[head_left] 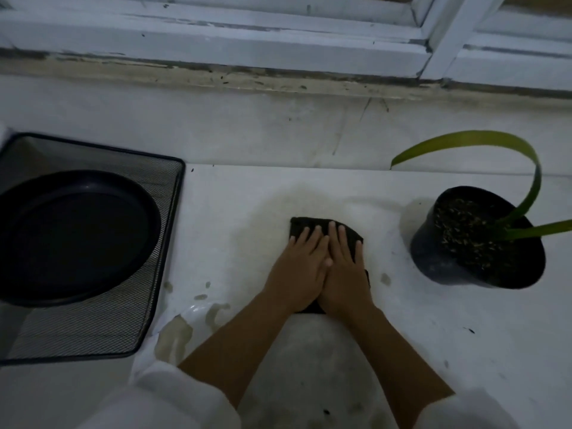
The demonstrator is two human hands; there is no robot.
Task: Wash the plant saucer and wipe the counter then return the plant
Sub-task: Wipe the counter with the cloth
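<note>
Saucer (pixel 74 236), one, in tray (pixel 93 329), one plant (pixel 476 239), left hand (pixel 298 269) and right hand (pixel 343 274) flat on one cloth (pixel 305 226)

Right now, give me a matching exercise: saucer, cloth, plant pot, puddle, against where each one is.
Things:
1 saucer
2 cloth
3 plant pot
4 puddle

Places:
A on the counter, right side
B in the mesh tray
C by the tray's near corner
D under the left hand and right hand

Pairs: 1-B, 2-D, 3-A, 4-C
</note>
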